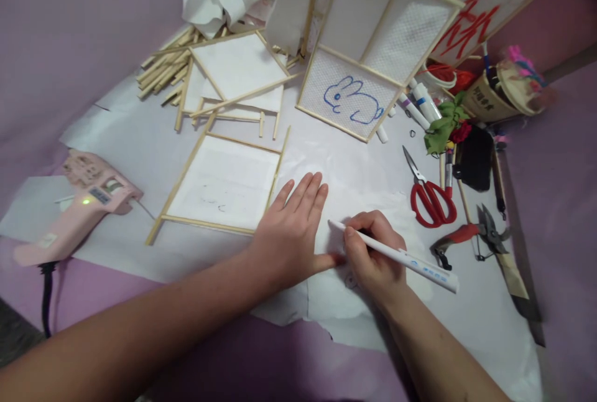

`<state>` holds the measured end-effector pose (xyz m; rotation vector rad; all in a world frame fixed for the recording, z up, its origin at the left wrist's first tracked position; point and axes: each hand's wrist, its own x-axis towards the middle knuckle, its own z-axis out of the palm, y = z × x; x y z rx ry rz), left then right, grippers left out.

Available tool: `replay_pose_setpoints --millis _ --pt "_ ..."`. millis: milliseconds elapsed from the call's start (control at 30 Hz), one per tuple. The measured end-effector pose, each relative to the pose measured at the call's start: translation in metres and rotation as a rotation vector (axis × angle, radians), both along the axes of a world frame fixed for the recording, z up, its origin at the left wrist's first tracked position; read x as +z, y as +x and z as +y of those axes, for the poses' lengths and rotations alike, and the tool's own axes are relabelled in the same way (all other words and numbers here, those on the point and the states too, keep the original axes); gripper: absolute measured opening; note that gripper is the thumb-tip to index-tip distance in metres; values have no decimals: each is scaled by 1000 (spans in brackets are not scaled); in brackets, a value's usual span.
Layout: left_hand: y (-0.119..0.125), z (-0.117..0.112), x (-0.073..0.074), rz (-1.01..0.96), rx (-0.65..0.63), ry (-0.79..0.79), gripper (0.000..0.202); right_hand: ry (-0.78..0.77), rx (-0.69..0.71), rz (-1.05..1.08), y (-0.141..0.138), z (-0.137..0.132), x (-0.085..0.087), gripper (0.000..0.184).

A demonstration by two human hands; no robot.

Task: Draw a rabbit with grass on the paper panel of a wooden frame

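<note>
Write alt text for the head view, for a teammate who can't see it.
A person's right hand holds a white pen over white paper, with the left hand palm-down beside it. To the left are a wood-framed white panel and a pink glue gun; to the right, red-handled scissors. Beyond, a larger framed panel bears a blue rabbit drawing.

Dim indoor light, soft, purplish cast overall. Source out of shot, probably overhead, hard to tell. White paper [233, 178] reads brightest, no real glare. Left forearm [153, 318] darkish; heavy shadow along the lower left side of the right forearm [438, 340], dark patch under the right hand [380, 256]. Small lit spot on the glue gun [69, 228]. Scissors [433, 203] fairly crisp; cup [489, 97] smeary toward its rim. Wide-angle stretch at edges, top right corner nearly black.
</note>
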<state>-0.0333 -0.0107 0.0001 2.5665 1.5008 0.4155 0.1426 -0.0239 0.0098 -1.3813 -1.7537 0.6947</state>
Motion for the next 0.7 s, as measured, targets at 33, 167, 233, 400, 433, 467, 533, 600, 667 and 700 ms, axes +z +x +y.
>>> replay_pose_setpoints --millis 33,167,233,400,433,467,533,600,667,700 --pt "0 0 -1 -2 2 15 107 13 -5 2 1 0 0 10" --pt "-1 0 -4 9 -11 37 108 17 -46 16 0 0 -2 13" --pt "-1 0 -4 26 -15 24 108 -1 -72 29 -1 0 -2 13" --pt "1 0 -2 82 -3 -36 107 -21 -97 34 -4 0 -2 11" --pt "1 0 -1 92 -1 -51 108 -21 -104 28 -4 0 -2 11" --pt "1 1 0 101 0 -70 109 -20 -110 22 -4 0 -2 11" --pt "1 1 2 112 0 -112 111 -15 -118 14 -5 0 -1 11" --pt "1 2 4 112 -3 -138 112 -8 -121 10 -5 0 -1 11" --pt "1 2 4 104 -7 -138 112 -7 -124 12 -5 0 -1 11" --pt "1 1 4 99 -7 -134 112 -8 -126 13 -5 0 -1 11"
